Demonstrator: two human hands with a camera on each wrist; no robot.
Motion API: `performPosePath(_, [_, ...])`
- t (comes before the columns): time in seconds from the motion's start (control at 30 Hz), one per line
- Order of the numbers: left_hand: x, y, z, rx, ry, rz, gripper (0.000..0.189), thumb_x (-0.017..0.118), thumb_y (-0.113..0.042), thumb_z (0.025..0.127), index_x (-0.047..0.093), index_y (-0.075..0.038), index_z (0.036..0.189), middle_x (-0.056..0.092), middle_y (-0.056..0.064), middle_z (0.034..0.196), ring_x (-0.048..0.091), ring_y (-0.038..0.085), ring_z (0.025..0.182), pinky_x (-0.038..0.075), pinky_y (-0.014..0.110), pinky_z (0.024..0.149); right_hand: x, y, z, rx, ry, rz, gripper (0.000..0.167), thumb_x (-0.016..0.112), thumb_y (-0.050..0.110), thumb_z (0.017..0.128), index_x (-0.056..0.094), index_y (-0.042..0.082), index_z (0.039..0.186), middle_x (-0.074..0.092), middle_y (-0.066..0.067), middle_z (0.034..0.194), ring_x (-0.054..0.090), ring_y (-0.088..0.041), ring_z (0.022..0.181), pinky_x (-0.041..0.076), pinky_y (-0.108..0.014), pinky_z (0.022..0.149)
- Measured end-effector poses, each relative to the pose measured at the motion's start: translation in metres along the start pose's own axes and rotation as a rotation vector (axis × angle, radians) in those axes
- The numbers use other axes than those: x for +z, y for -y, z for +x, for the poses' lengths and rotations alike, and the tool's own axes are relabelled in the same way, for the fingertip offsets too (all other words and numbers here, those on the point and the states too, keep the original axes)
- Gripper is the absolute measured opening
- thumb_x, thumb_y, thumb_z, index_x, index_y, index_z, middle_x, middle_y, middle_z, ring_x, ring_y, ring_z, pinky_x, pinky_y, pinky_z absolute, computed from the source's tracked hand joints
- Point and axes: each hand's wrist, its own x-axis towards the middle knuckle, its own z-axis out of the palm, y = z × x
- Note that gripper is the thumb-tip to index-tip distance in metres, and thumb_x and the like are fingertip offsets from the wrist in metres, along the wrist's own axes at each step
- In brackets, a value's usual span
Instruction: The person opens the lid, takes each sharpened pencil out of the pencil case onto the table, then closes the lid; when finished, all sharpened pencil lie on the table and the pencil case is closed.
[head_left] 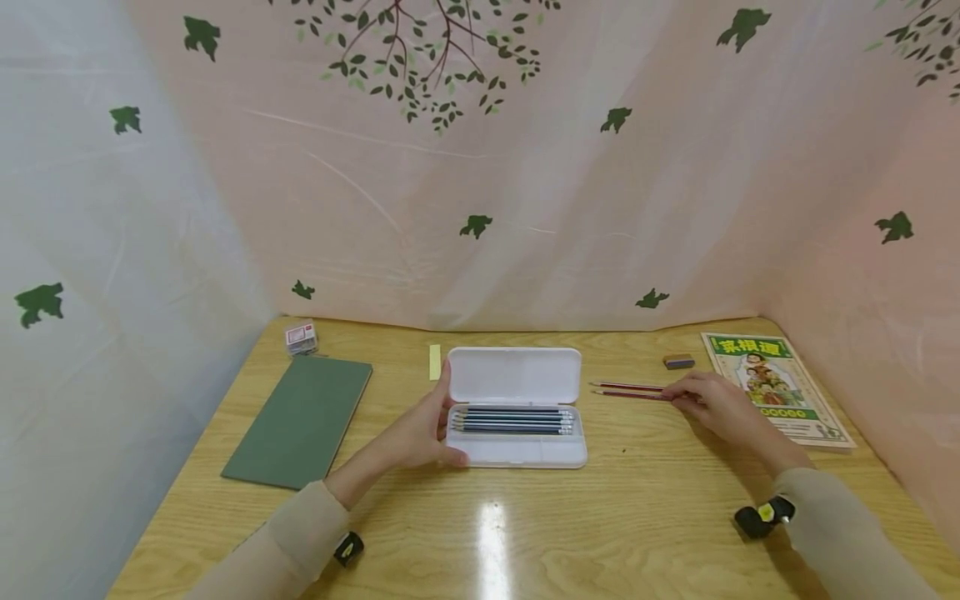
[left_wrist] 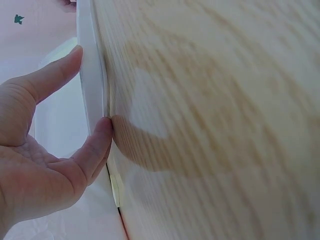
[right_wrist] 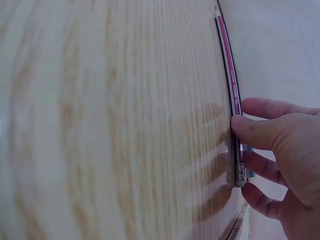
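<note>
A white pencil case (head_left: pixel 487 452) lies with its lid (head_left: pixel 514 375) folded back. Several dark, striped pencils (head_left: pixel 513 421) lie side by side in its base. My left hand (head_left: pixel 415 433) holds the case at its left end, thumb by the front corner and fingers near the hinge. Over to the right, two red-and-black pencils (head_left: pixel 626 395) lie close together on the table, points to the left. The thumb and fingers of my right hand (head_left: pixel 723 408) pinch them near their eraser ends. In the right wrist view, the thumb presses a red pencil (right_wrist: pixel 231 75) from one side.
On the left lie a green notebook (head_left: pixel 300 421) and a small clear box (head_left: pixel 302 337). A yellow paper strip (head_left: pixel 435 362) is behind my left hand. A small eraser block (head_left: pixel 679 362) and an illustrated booklet (head_left: pixel 772 383) lie right. Cloth hangs along the table's back edge.
</note>
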Motion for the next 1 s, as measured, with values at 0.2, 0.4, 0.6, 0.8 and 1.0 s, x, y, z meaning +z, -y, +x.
performPosePath(0.2, [0.000, -0.001, 0.001, -0.001, 0.000, 0.015, 0.142, 0.090, -0.002, 0.074, -0.022, -0.015, 0.159, 0.053, 0.020, 0.126, 0.059, 0.028, 0.114, 0.046, 0.046, 0.104, -0.002, 0.000, 0.001, -0.029, -0.020, -0.005, 0.028, 0.080, -0.005, 0.082, 0.078, 0.010, 0.105, 0.071, -0.004, 0.099, 0.067, -0.024, 0.085, 0.055, -0.040, 0.068])
performPosePath(0.4, [0.000, -0.001, 0.001, -0.005, -0.001, 0.029, 0.142, 0.091, -0.003, 0.073, -0.022, -0.014, 0.159, 0.053, 0.019, 0.126, 0.059, 0.027, 0.114, 0.047, 0.044, 0.104, -0.007, 0.004, 0.002, 0.055, 0.029, 0.030, 0.027, 0.078, 0.001, 0.086, 0.076, 0.007, 0.113, 0.071, -0.007, 0.102, 0.067, -0.025, 0.089, 0.056, -0.043, 0.072])
performPosePath(0.6, [0.000, -0.001, 0.000, -0.008, -0.003, 0.030, 0.142, 0.091, -0.002, 0.073, -0.023, -0.015, 0.159, 0.053, 0.019, 0.126, 0.059, 0.028, 0.114, 0.047, 0.045, 0.104, -0.009, 0.009, 0.006, 0.062, 0.009, 0.086, 0.030, 0.078, 0.001, 0.088, 0.072, 0.001, 0.117, 0.068, -0.008, 0.100, 0.067, -0.026, 0.086, 0.059, -0.040, 0.070])
performPosePath(0.8, [0.000, 0.000, 0.001, -0.010, 0.001, 0.009, 0.142, 0.090, -0.001, 0.074, -0.023, -0.016, 0.159, 0.053, 0.020, 0.126, 0.058, 0.030, 0.116, 0.046, 0.046, 0.105, -0.012, 0.021, 0.012, -0.039, -0.057, 0.103, 0.034, 0.078, -0.001, 0.086, 0.071, 0.000, 0.119, 0.067, -0.019, 0.116, 0.070, -0.031, 0.091, 0.060, -0.039, 0.070])
performPosePath(1.0, [0.000, -0.001, 0.001, -0.010, 0.000, 0.019, 0.141, 0.090, -0.002, 0.074, -0.022, -0.016, 0.159, 0.053, 0.020, 0.126, 0.058, 0.029, 0.115, 0.046, 0.047, 0.105, -0.016, 0.045, 0.023, -0.113, -0.091, 0.100, 0.037, 0.079, 0.000, 0.085, 0.072, 0.004, 0.120, 0.070, -0.012, 0.112, 0.070, -0.029, 0.094, 0.059, -0.046, 0.073])
